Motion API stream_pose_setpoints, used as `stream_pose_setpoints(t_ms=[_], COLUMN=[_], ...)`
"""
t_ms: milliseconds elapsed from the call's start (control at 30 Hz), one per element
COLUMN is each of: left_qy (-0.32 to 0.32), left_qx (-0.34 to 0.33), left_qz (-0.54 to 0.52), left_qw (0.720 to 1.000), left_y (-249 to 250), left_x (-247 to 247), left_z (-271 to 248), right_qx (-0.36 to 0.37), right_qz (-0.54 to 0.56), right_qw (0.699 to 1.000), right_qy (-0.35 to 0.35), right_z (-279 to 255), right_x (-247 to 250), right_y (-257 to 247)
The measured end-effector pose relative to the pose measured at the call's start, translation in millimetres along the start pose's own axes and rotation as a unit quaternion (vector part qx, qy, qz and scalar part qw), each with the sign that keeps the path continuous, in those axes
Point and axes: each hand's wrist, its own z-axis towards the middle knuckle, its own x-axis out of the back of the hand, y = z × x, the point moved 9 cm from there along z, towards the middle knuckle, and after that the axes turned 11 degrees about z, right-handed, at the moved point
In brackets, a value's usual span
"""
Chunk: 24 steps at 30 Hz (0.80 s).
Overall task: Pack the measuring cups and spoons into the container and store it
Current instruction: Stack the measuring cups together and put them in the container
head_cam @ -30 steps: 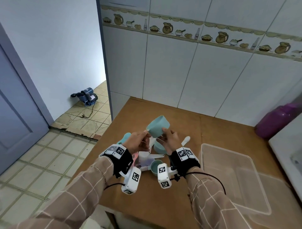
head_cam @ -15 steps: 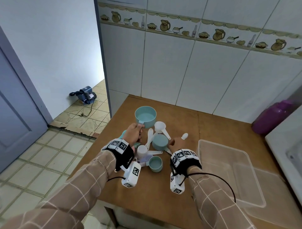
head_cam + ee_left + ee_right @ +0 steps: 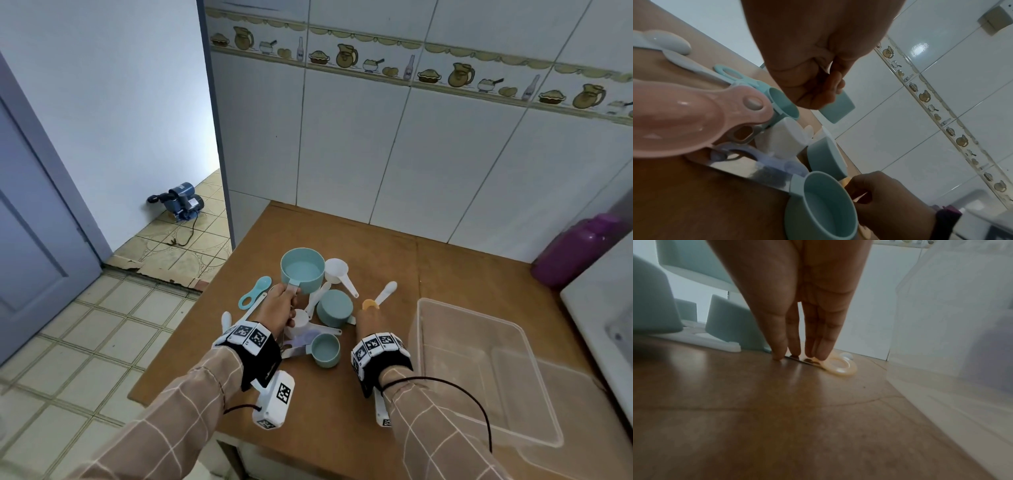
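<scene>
Teal measuring cup (image 3: 302,270) pinched by its handle in the left hand (image 3: 280,310); right hand (image 3: 797,308), straight fingers together, presses the medium cup's metal handle (image 3: 800,359) — slide a fingertip under first.

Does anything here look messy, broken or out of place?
Nothing looks spilled or broken. The measuring cups and spoons lie in a loose jumble on the wooden table, and the clear container beside them has nothing in it.

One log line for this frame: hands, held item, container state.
left hand: grips handle of large teal measuring cup | right hand: straight fingers touch a metal handle on table | clear container: empty
</scene>
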Motion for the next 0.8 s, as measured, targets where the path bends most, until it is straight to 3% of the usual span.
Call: stream_pose_setpoints(t_ms=[267,467,667,800], left_qy=[0.008,0.009,0.020,0.011], left_qx=[0.002,0.016,0.015,0.008], left_qz=[0.023,0.029,0.092,0.089], left_qw=[1.000,0.999,0.995,0.996], left_y=[-9.5,-17.4,-14.5,-11.6], left_x=[2.3,1.2,-0.1,-8.3], left_z=[1.4,-0.1,-3.0,-5.8], right_qx=[0.034,0.037,0.022,0.061], right_qz=[-0.077,-0.076,0.055,0.287], right_qw=[0.996,0.996,0.997,0.953], right_qy=[-0.038,0.001,0.044,0.077], right_z=[-0.8,-4.7,-1.3,-9.9], right_x=[-1.5,8.3,42.7,56.8], right_y=[-12.6,-11.9,-12.0,-35.0])
